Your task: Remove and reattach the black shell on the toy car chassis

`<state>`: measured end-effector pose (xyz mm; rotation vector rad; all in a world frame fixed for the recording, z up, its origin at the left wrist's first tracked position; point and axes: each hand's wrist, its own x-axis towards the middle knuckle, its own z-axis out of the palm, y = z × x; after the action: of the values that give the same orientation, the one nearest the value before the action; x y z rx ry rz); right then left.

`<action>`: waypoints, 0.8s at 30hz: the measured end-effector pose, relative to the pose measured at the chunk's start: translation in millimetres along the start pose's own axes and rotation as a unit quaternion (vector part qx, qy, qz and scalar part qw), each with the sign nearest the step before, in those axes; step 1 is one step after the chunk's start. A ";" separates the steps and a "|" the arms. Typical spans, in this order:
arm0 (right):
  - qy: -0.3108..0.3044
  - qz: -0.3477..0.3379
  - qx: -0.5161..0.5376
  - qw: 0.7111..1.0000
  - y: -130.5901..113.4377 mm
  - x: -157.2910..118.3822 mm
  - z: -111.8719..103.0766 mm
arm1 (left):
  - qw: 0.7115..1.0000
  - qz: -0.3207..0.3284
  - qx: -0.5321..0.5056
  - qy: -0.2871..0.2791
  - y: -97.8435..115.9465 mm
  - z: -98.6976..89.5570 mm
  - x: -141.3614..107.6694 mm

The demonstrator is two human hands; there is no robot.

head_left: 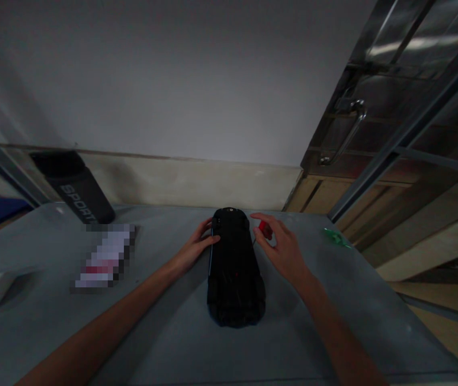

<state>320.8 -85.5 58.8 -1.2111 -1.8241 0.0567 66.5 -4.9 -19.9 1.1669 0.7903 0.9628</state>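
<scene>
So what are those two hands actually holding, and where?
The left hand steadies the black toy car at its far left side. The right hand pinches a small red piece in its fingers.

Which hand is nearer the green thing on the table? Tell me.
Right. The right hand, pinching a small red piece, lies between the black toy car and the green thing; the left hand rests on the car's far side.

Glossy black plastic toy car (234,268), matt grey table (164,332), shiny metal door (405,107)
</scene>
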 end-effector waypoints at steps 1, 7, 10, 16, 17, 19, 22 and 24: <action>0.001 0.001 0.000 1.000 0.2 -0.1 0.1 | 1.000 0.002 0.001 -0.001 0.4 0.2 -0.1; -0.004 0.000 0.000 1.000 -0.1 0.0 -0.8 | 1.000 0.011 0.006 0.006 -0.1 -0.4 1.3; -0.008 -0.001 0.002 1.000 -1.0 0.5 -1.4 | 1.000 0.014 0.010 0.007 -1.9 -1.0 2.0; -0.002 -0.001 -0.012 1.000 0.3 0.9 -0.3 | 1.000 0.006 0.011 0.001 -2.1 -1.5 1.8; -0.001 -0.001 -0.013 1.000 0.4 1.0 -0.2 | 1.000 0.002 0.009 0.001 -1.5 -1.3 1.6; -0.001 -0.003 -0.013 1.000 0.0 1.2 -0.2 | 1.000 -0.002 0.004 0.002 0.0 -0.4 1.2; -0.002 -0.007 -0.009 1.000 -2.1 1.5 -0.4 | 1.000 -0.001 -0.004 0.000 2.8 1.2 -0.5; 0.001 -0.015 -0.009 1.000 -3.4 1.4 -0.2 | 1.000 0.001 -0.006 -0.004 4.8 2.3 -2.0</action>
<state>318.3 -86.3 61.6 -1.1950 -1.8434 0.0219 66.8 -7.1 -14.7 1.1604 0.7759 0.9639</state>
